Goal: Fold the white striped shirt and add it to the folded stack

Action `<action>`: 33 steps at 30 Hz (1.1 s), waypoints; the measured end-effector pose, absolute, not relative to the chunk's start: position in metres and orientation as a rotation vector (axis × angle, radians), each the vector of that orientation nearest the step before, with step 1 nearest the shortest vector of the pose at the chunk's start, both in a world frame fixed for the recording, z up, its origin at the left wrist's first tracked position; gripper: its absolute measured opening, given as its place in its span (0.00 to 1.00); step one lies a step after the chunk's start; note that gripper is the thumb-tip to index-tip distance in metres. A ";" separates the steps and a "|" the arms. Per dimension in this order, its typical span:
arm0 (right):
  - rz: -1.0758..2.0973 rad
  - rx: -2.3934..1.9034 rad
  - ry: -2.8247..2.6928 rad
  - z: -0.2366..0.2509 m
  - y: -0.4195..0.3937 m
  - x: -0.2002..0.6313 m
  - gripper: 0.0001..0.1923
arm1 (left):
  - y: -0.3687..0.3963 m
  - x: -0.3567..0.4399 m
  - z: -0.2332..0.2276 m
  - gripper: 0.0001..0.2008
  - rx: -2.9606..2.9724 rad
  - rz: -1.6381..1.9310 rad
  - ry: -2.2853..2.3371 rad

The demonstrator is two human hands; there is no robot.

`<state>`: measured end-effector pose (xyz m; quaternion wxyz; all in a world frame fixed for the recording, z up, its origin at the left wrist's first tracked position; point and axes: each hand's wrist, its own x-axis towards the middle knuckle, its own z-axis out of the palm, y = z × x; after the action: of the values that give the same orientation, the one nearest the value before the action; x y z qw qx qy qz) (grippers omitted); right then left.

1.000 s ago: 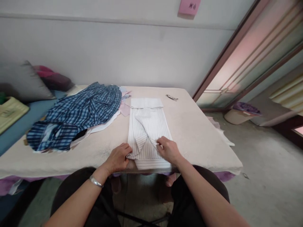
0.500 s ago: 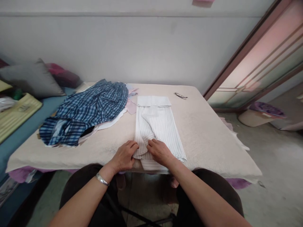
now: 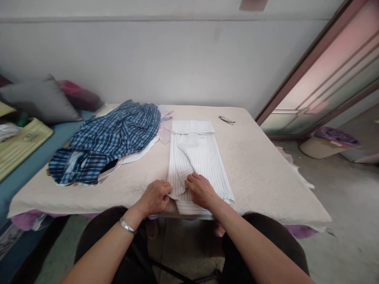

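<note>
A white shirt with thin dark stripes lies folded into a long panel on the bed-like table, its far end turned over in a band. My left hand pinches the shirt's near left edge, fingers curled. Just to its right, my right hand grips a bunched, turned-up part of the striped cloth near the front, which looks like a sleeve or cuff. A strip of the shirt hangs toward the table's front edge beneath my right hand. The fingertips of both hands are partly hidden by the cloth.
A heap of clothes with a blue plaid shirt on top lies to the left. Eyeglasses rest at the far right of the cream cover. A grey pillow is at far left, and a bin stands on the floor at right.
My left hand has shifted slightly left and down at the shirt's edge. The right hand stays on the turned-up cloth, nearly unmoved. The view has shifted a little.
</note>
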<state>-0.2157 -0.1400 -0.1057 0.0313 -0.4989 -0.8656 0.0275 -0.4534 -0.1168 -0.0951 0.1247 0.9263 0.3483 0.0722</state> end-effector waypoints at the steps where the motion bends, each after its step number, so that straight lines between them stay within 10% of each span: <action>1: 0.089 -1.534 -2.674 -0.105 -0.140 -0.216 0.07 | -0.116 -0.453 -0.093 0.06 2.687 0.197 1.020; 11: 0.040 -1.760 -2.415 -0.101 -0.130 -0.200 0.04 | -0.096 -0.396 -0.090 0.23 2.808 0.148 1.199; 17: 0.030 -2.033 -2.213 -0.105 -0.122 -0.193 0.05 | -0.097 -0.352 -0.105 0.08 2.959 0.201 1.081; 33: 0.159 -2.152 -2.019 -0.099 -0.115 -0.183 0.07 | -0.087 -0.346 -0.136 0.12 2.954 0.407 1.056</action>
<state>-0.1832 -0.1150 -0.0995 0.0930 -0.7251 -0.6802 0.0537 -0.3456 -0.0872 -0.1361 -0.0107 0.9337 0.3338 0.1288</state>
